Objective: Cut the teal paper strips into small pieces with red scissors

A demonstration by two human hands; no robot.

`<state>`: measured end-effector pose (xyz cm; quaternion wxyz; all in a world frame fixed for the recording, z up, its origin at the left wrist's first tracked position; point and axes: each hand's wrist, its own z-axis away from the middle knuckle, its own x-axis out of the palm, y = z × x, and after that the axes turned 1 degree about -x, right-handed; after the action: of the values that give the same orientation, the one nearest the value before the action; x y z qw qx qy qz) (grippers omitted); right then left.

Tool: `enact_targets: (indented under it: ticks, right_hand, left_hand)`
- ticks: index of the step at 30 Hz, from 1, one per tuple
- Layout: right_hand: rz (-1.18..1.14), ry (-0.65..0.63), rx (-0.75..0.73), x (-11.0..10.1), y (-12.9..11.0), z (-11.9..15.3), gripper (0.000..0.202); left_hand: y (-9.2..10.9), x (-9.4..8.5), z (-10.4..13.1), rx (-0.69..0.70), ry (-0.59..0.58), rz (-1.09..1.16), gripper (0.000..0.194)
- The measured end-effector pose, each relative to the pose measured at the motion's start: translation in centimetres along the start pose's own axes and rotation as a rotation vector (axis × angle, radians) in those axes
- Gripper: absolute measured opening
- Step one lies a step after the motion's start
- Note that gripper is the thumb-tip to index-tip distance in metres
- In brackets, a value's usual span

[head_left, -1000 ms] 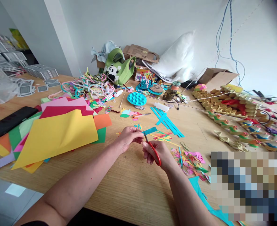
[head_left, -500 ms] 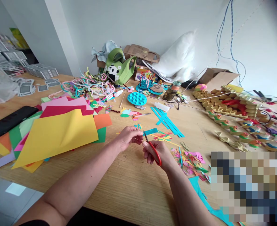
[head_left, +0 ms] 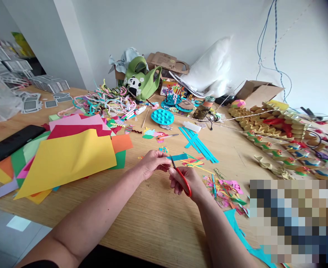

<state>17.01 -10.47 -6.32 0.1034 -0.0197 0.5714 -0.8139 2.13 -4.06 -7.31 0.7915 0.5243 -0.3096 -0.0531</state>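
Red-handled scissors are in my right hand, with their dark blades pointing up and left toward my left fingertips. My left hand is closed in a pinch at the blade tips; whatever it pinches is too small to make out. Just behind the blades lies a teal paper strip. Small blue paper bits lie beyond my left hand. Thin orange and yellow strips are to the right of the teal one.
Coloured paper sheets and a black case lie at left. Longer blue strips, paper scraps and egg cartons are at right. A blue disc, a jar and a green bag stand farther back.
My left hand has shifted very slightly against the scissor tips. My right hand holds the scissors in nearly the same place.
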Motion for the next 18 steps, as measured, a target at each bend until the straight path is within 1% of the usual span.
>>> enact_targets:
  ticks: [6,14,18]
  right_hand:
    - [-0.011,0.003,0.017,-0.02,-0.15,-0.01,0.049]
    - [-0.022,0.009,0.006,-0.05,-0.03,-0.02,0.046]
    - [-0.015,-0.013,0.014,-0.12,0.07,-0.07,0.045]
  left_hand:
    - [0.38,0.08,0.15,0.008,0.030,0.000,0.016]
    - [0.43,-0.02,0.17,0.002,0.015,-0.012,0.019]
    - [0.54,-0.21,0.21,-0.004,0.011,-0.015,0.018]
